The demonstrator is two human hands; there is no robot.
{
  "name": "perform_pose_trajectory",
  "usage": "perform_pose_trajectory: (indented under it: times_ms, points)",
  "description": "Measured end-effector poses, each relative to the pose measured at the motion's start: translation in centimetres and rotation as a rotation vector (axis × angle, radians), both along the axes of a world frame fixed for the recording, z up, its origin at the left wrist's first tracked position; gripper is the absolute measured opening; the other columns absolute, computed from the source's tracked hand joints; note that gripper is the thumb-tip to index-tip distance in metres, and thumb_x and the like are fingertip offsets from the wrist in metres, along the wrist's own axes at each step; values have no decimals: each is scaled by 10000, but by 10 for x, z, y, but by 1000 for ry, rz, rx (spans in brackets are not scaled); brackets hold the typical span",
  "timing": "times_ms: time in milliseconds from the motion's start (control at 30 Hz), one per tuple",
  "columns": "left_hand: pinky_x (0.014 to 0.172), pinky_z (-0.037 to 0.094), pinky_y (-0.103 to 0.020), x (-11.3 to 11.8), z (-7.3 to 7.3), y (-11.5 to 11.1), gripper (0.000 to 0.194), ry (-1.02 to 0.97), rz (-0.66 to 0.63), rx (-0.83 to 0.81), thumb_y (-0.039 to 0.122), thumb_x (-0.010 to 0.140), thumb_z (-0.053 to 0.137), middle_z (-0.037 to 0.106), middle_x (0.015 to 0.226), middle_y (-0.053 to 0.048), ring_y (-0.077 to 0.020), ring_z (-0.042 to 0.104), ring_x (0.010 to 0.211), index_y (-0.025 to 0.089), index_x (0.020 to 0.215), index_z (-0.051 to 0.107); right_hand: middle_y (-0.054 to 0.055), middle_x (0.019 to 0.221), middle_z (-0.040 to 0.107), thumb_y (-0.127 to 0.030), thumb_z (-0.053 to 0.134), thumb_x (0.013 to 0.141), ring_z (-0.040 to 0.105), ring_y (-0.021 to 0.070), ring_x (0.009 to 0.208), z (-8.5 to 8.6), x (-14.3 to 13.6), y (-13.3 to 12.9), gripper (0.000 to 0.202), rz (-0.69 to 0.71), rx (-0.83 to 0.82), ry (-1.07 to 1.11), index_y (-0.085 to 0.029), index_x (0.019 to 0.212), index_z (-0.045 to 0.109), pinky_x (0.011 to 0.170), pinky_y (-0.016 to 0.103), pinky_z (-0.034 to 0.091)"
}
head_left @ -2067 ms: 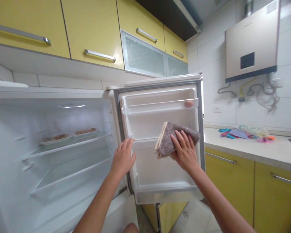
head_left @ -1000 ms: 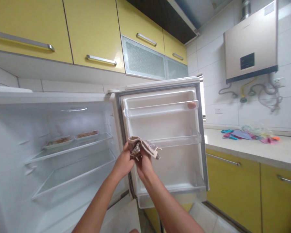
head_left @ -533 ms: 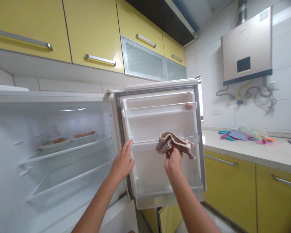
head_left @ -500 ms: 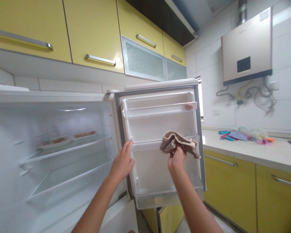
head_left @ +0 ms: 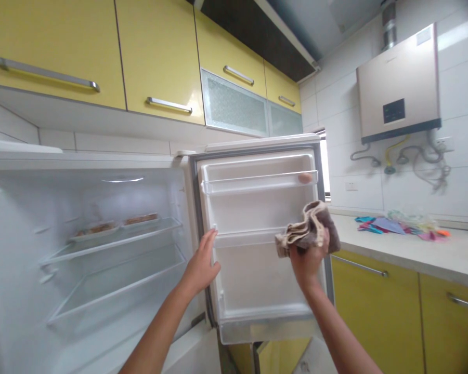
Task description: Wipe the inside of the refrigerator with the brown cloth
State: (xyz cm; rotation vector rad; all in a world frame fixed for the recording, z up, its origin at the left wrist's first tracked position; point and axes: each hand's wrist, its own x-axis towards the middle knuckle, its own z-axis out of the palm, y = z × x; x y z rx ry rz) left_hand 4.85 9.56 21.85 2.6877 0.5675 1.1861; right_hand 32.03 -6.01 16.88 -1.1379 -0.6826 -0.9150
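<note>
A fridge door (head_left: 257, 280) stands swung open, with clear shelves on its inner side. My left hand (head_left: 200, 265) is at the hinge-side edge of the door, by the middle door shelf (head_left: 245, 239), fingers extended and holding nothing. My right hand (head_left: 309, 259) grips a crumpled brown and beige cloth (head_left: 312, 228) in front of the door's right part, near the middle shelf's end. An egg-like brown item (head_left: 304, 178) sits in the top door shelf (head_left: 257, 185).
Inside the fridge, two food trays (head_left: 95, 230) rest on a glass shelf (head_left: 117, 241). Right of the door, a counter (head_left: 458, 254) bears colourful cloths (head_left: 390, 225). Yellow cabinets (head_left: 159, 57) hang above; a water heater (head_left: 398, 85) is on the wall.
My right hand has moved right with the cloth, which now looks more bunched and reaches the door's outer edge. My left hand stays by the door's hinge side. The view has shifted slightly.
</note>
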Motion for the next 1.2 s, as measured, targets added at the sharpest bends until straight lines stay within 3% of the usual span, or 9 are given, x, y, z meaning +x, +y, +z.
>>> perform_pose_trajectory:
  times_ms: [133,200,267,433,633,800,900,1000,1200]
  points:
    - [946,575,-427,-4,5,0,886,-31,-58,-156,102,701,503,315,1643,-143,-249,571,1229,230,1546,273,160,1570,460,-256,646,848,302,369,1518,-5,-37,20,717,-159,-436,-450,-224,1522,404,1198,597,313]
    - [817,578,-363,-7,11,0,902,-61,-96,-281,124,677,523,334,1635,-145,-220,601,1111,227,1540,281,123,1604,439,-217,602,880,280,330,1535,0,-60,35,679,-152,-573,-627,-233,1530,406,1217,533,298]
    - [815,567,-346,-11,18,-1,878,-91,-171,-441,154,667,552,428,1579,-148,-223,610,1102,203,1514,324,86,1636,407,-208,569,913,273,301,1542,8,-82,53,648,-137,-642,-778,-242,1538,402,1229,494,282]
    - [1087,463,-385,-21,27,-4,722,-369,-236,-640,187,656,621,649,1339,-93,-242,599,1215,175,1367,494,65,1642,402,-261,581,945,356,300,1502,27,-118,92,506,-120,-614,-1034,-247,1447,519,1207,490,338]
    - [1037,499,-419,-9,2,4,481,-570,-61,-788,214,697,591,707,1097,-68,-225,655,1062,169,1175,583,49,1467,617,-237,577,960,497,237,1387,36,-114,101,255,-144,-464,-1338,-187,1183,690,1182,435,395]
    - [1046,503,-448,-7,-1,1,723,-623,58,-574,209,736,623,567,1411,-142,-253,599,1237,219,1430,418,-19,1443,640,-174,603,925,513,213,1363,23,-60,51,298,-152,-499,-1175,-293,1183,693,1182,435,350]
    - [1108,476,-487,-6,7,-9,625,-487,10,-295,165,782,537,522,1497,-129,-271,509,1377,232,1402,492,26,1457,627,-112,583,876,454,241,1435,8,-17,12,461,-225,-526,-922,-298,1294,641,1215,460,294]
    - [1225,370,-522,2,11,-18,618,-306,-19,-48,115,787,501,543,1499,-122,-266,466,1428,209,1396,531,96,1495,579,-176,615,840,407,293,1473,-6,15,-15,562,-280,-468,-635,-262,1393,561,1216,516,298]
    - [1270,311,-575,12,-1,-23,690,-75,96,136,63,765,497,524,1532,-145,-317,364,1502,152,1449,507,118,1541,504,-186,539,766,345,336,1501,-10,16,-15,666,-130,-209,-171,-228,1429,493,1214,628,280]
